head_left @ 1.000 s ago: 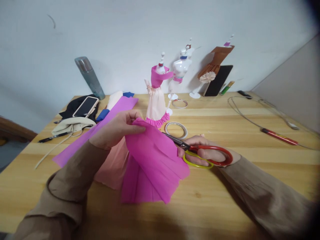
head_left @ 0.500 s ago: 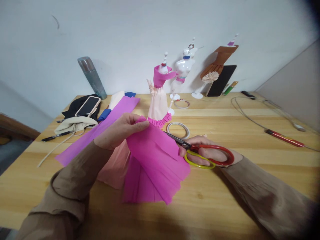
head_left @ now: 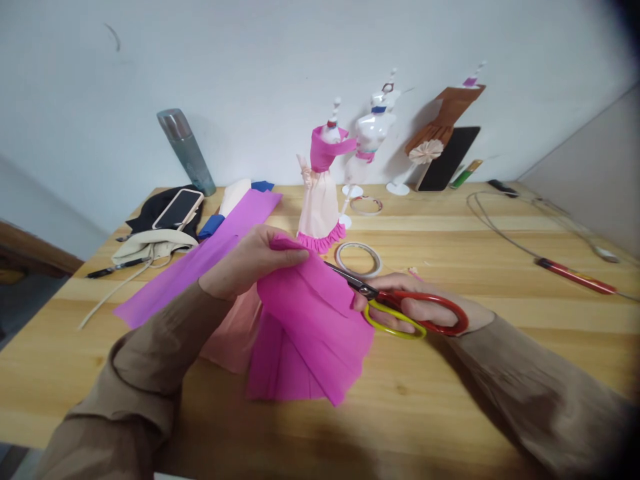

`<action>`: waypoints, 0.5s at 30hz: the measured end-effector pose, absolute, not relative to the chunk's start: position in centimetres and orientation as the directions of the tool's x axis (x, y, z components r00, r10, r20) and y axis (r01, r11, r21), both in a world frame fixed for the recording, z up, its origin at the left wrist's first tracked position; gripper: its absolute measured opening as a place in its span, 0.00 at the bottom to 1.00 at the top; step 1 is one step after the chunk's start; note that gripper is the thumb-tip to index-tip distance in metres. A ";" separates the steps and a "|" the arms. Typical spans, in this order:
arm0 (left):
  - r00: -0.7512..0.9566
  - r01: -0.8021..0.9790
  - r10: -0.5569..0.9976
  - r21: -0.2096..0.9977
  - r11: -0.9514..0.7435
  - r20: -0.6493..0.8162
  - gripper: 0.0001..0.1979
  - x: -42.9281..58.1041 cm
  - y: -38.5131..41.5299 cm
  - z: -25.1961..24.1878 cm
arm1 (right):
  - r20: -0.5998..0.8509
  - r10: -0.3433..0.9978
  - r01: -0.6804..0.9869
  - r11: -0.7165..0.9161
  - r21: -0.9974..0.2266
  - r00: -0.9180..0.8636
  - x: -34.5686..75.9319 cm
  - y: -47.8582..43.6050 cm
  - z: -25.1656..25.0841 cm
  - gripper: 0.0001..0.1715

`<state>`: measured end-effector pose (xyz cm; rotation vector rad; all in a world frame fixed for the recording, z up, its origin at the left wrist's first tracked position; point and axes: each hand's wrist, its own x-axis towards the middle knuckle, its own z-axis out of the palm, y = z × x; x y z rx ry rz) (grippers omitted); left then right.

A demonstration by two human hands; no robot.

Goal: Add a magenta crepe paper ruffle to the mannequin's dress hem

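Observation:
My left hand [head_left: 265, 257] pinches the top of a pleated magenta crepe paper piece [head_left: 310, 327] between thumb and fingers. In my right hand [head_left: 400, 303] are scissors [head_left: 373, 291] with one red and one yellow handle loop. Their dark blades lie at the paper's upper right edge; how far apart they are is hard to see. Beneath the left wrist, a salmon-pink paper piece [head_left: 234, 333] lies on the table. Just behind the scissors is a roll of tape [head_left: 359, 260], and past it stands a mini mannequin in a pink and cream paper dress [head_left: 320, 193].
White mini mannequins [head_left: 373, 133] and one in a brown dress [head_left: 443, 120] stand at the wall, beside a dark tablet [head_left: 453, 160]. To the left are a purple paper strip [head_left: 200, 260], a phone [head_left: 179, 209] and a spray can [head_left: 186, 152]. A red corded tool [head_left: 575, 275] lies right.
The left hand has shifted slightly right along the paper's top edge. Against the paper, the scissors sit a little further left. The whole view has moved slightly.

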<state>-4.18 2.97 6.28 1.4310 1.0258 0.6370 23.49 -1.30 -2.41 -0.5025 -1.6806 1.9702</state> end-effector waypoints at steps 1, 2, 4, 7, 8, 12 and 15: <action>0.471 0.226 0.865 0.971 0.071 -0.173 0.08 -4.2 3.0 6.3 | 0.053 0.580 -0.141 -0.108 -0.984 -0.813 23.4 -1.3 -2.5 0.34; 0.483 0.234 0.862 0.971 0.046 -0.157 0.09 -4.2 3.0 6.2 | 0.072 0.575 -0.158 -0.100 -0.982 -0.815 23.3 -1.3 -2.5 0.33; 0.503 0.247 0.857 0.969 -0.016 -0.114 0.10 -4.2 2.9 6.2 | 0.118 0.577 -0.205 -0.088 -0.975 -0.808 23.0 -1.3 -2.6 0.32; 0.516 0.258 0.855 0.961 -0.101 -0.049 0.09 -4.1 2.7 6.5 | 0.143 0.586 -0.249 -0.105 -0.963 -0.798 22.6 -1.5 -2.5 0.30; 0.516 0.265 0.856 0.957 -0.118 -0.037 0.09 -4.1 2.6 6.6 | 0.144 0.585 -0.263 -0.123 -0.957 -0.798 22.5 -1.6 -2.5 0.30; 0.509 0.249 0.860 0.962 -0.110 -0.034 0.08 -3.7 1.9 7.0 | 0.173 0.566 -0.338 -0.200 -0.920 -0.806 22.2 -1.8 -2.4 0.27; 0.500 0.214 0.865 0.974 -0.069 -0.049 0.08 -3.4 1.6 6.9 | 0.170 0.556 -0.341 -0.220 -0.914 -0.814 22.2 -1.7 -2.4 0.28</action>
